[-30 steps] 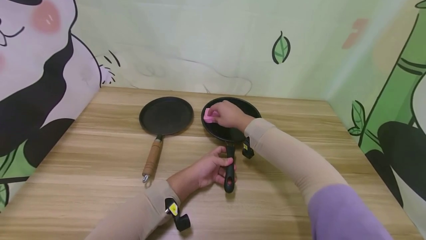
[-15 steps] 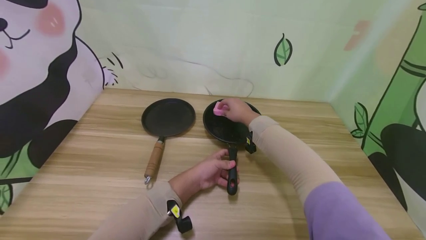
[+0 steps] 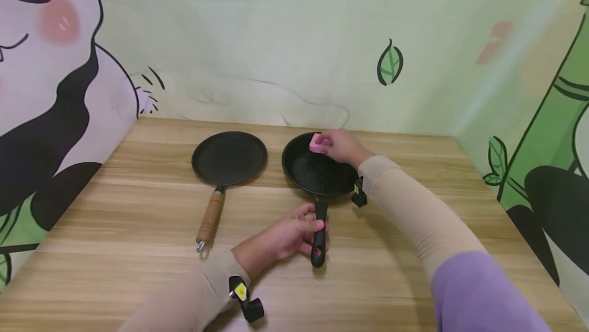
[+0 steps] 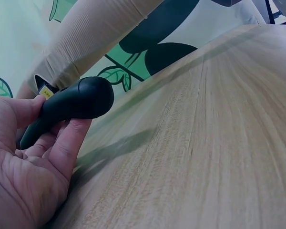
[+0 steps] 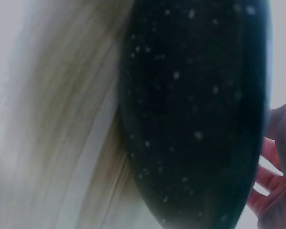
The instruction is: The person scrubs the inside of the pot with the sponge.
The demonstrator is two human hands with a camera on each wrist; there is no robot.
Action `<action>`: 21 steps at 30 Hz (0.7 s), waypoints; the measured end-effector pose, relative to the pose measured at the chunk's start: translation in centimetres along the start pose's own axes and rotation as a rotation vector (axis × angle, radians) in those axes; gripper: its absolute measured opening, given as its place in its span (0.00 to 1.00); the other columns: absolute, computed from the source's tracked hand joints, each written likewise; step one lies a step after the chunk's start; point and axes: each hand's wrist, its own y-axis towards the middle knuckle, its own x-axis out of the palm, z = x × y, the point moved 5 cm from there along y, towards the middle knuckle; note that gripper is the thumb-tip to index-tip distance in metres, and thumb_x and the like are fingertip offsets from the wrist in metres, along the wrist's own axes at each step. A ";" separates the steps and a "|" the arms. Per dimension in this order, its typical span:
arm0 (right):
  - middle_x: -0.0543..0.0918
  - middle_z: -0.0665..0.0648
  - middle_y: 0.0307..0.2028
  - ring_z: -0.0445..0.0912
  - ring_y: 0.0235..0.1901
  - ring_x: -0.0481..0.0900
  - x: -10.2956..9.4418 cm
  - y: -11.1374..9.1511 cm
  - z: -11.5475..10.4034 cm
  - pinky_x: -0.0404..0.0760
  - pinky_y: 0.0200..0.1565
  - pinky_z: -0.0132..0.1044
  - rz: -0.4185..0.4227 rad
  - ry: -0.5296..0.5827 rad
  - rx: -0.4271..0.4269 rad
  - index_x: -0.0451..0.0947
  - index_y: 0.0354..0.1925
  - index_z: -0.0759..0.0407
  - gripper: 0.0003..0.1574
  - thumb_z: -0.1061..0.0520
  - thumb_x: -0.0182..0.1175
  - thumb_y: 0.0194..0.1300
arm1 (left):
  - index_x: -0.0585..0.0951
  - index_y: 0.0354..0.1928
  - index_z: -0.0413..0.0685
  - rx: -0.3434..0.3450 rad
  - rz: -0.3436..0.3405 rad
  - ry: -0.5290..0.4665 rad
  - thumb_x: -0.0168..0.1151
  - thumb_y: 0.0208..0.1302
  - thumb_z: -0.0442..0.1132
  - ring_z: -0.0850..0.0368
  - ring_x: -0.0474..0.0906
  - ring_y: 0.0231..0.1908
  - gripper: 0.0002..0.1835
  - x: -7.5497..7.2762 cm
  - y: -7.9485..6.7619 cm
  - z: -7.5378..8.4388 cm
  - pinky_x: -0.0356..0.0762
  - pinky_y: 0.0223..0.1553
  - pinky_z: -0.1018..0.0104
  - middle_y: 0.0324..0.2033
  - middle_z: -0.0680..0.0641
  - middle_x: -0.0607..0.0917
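holding pan (image 3: 313, 174) and block (image 3: 315, 144)

the left hand (image 3: 294, 233) is curled round the pan's handle (image 3: 319, 240), thumb across the top, fingers beneath. the right hand (image 3: 342, 146) pinches the pink block over the pan's far part, ahead of the left hand; whether block and pan touch cannot be told. to the left hand's left, another pan (image 3: 230, 159) lies on the table (image 3: 372, 281).

of the 2 held things, the pan should be stiff and heavier, pulling toward its round end; a grip near the handle's neck would likely steady it. the handle looks smooth and might twist in a loose hold. the block seems light, probably soft: best pinched by its sides, underside free. neither looks fragile.
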 end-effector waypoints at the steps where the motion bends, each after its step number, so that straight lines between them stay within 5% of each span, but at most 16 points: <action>1: 0.82 0.62 0.56 0.56 0.56 0.77 0.0 0.0 0.0 0.70 0.65 0.53 0.001 -0.002 -0.001 0.81 0.56 0.57 0.16 0.57 0.61 0.72 | 0.64 0.60 0.43 0.004 -0.002 0.002 0.53 0.74 0.30 0.46 0.85 0.33 0.17 0.0 0.0 0.1 0.85 0.28 0.55 0.43 0.45 0.81; 21: 0.86 0.59 0.49 0.53 0.47 0.79 -0.3 -5.5 0.2 0.74 0.58 0.51 0.009 -0.028 -0.160 0.84 0.51 0.60 0.13 0.60 0.65 0.68 | 0.63 0.66 0.40 0.014 0.062 0.064 0.54 0.74 0.31 0.45 0.87 0.34 0.22 0.2 0.2 0.2 0.86 0.34 0.50 0.50 0.40 0.81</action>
